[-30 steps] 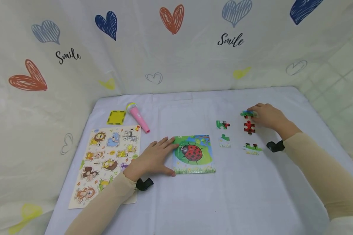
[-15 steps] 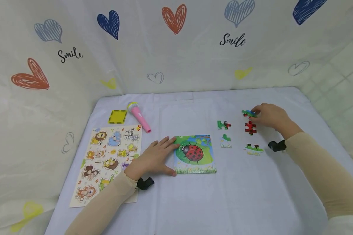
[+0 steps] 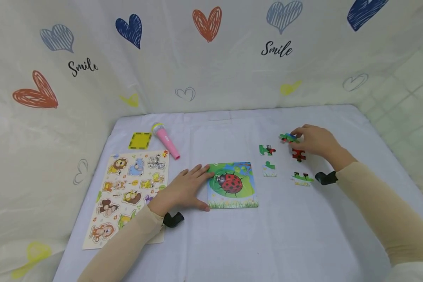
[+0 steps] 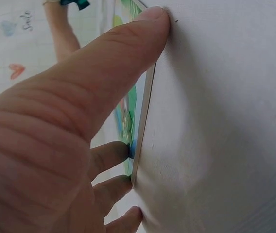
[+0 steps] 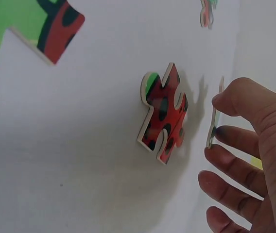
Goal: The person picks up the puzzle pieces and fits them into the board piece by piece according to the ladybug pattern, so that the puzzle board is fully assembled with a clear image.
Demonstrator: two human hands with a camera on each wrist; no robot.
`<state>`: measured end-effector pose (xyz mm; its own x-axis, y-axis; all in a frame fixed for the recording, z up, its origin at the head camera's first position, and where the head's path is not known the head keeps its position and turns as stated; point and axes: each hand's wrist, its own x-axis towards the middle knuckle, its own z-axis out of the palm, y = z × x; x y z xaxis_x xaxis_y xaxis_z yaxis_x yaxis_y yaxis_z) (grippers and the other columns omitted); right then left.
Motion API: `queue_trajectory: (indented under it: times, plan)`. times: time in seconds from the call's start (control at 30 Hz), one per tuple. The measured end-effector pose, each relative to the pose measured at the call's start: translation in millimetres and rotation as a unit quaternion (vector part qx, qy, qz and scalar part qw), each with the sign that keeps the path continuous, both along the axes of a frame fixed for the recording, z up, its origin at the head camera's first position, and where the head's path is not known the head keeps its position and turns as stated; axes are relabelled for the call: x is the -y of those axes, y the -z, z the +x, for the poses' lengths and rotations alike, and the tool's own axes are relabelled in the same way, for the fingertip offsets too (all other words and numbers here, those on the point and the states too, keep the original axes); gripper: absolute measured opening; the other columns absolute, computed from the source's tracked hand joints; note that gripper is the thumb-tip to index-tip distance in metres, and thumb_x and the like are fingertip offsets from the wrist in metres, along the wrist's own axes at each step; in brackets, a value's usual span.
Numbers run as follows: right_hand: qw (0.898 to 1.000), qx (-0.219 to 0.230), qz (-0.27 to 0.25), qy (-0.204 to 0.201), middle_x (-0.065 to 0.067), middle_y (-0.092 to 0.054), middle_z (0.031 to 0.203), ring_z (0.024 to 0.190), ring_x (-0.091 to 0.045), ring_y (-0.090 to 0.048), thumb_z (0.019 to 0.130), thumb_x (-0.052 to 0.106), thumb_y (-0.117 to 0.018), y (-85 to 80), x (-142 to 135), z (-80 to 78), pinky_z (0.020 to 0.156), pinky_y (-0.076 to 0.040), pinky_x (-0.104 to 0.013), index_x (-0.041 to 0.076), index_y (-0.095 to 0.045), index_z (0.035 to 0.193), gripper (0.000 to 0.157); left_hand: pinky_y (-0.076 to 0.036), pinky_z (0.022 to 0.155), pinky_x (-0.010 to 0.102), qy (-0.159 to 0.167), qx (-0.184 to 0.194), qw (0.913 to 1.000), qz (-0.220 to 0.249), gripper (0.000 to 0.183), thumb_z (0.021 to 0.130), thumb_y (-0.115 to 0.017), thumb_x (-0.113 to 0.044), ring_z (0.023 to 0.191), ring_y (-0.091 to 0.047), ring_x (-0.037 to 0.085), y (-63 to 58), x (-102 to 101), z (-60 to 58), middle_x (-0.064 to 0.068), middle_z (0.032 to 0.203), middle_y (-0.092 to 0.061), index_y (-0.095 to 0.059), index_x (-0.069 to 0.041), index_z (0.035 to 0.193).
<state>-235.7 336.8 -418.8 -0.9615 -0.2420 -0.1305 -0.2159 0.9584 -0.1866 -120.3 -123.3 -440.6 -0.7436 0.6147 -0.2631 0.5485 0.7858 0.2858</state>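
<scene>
My right hand [image 3: 317, 140] pinches a green, blue and red jigsaw piece [image 3: 288, 138] between thumb and fingers; in the right wrist view that piece [image 5: 214, 119] appears edge-on, off the cloth. Just below it lies a red, black-spotted jigsaw piece [image 5: 163, 114], partly covered by the hand in the head view. My left hand [image 3: 185, 190] lies with fingers spread at the left side of a square ladybug board [image 3: 232, 185]. Its fingertips touch the board's left edge, and in the left wrist view the thumb [image 4: 152, 19] is against the near corner.
Between board and right hand lie a green-and-red piece [image 3: 267, 150] and a green-white piece [image 3: 269, 169]; another piece [image 3: 302, 179] is nearer. On the left are an animal puzzle board [image 3: 127, 164], a pink toy microphone [image 3: 166, 141] and a yellow square [image 3: 140, 140].
My right hand has lifted the green, blue and red jigsaw piece and moved it a little to the left. The left hand and the ladybug board have stayed in place.
</scene>
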Motion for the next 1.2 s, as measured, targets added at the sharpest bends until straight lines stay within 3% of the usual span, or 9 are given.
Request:
queue_trajectory:
  times: [0.27, 0.63, 0.9, 1.2]
  plan:
    - [1.0, 0.009, -0.007, -0.008, -0.014, -0.067, 0.12, 0.098, -0.032, -0.064, 0.091, 0.039, -0.073, 0.3, 13.9, 6.8, 0.082, -0.053, -0.053, 0.009, -0.069, 0.131, 0.05, -0.022, 0.124, 0.06, 0.0, 0.005, 1.0, 0.008, 0.112, 0.074, -0.082, -0.069, 0.161, -0.012, 0.028, -0.4, 1.2, 1.4, -0.001, 0.175, -0.013, -0.03, -0.025, 0.164]
    - [0.998, -0.012, -0.026, -0.048, -0.01, -0.069, 0.118, 0.07, -0.017, -0.061, 0.092, 0.039, -0.074, -3.0, 37.6, 21.0, 0.069, -0.05, -0.041, 0.011, -0.07, 0.131, 0.048, -0.022, 0.124, 0.059, -0.008, 0.011, 0.9999, -0.001, 0.112, 0.073, -0.084, -0.066, 0.161, -0.012, 0.027, -5.0, -2.1, -0.2, -0.001, 0.175, -0.015, -0.031, -0.026, 0.163]
    - [0.994, -0.042, -0.036, -0.089, -0.01, -0.071, 0.114, 0.092, -0.027, -0.066, 0.089, 0.035, -0.077, -6.5, 61.2, 32.5, 0.082, -0.052, -0.051, 0.011, -0.073, 0.126, 0.044, -0.024, 0.123, 0.06, -0.008, 0.01, 0.9999, 0.002, 0.113, 0.072, -0.085, -0.066, 0.161, -0.014, 0.028, -2.4, -2.9, -1.7, 0.001, 0.174, -0.019, -0.032, -0.025, 0.163]
    - [0.992, -0.044, -0.043, -0.114, -0.008, -0.072, 0.113, 0.086, -0.021, -0.063, 0.088, 0.033, -0.078, -10.6, 91.3, 39.3, 0.084, -0.049, -0.051, 0.014, -0.075, 0.124, 0.041, -0.024, 0.123, 0.061, -0.01, 0.012, 0.9999, 0.001, 0.113, 0.072, -0.087, -0.064, 0.161, -0.016, 0.029, -4.2, -4.3, -2.2, 0.002, 0.173, -0.02, -0.033, -0.023, 0.162]
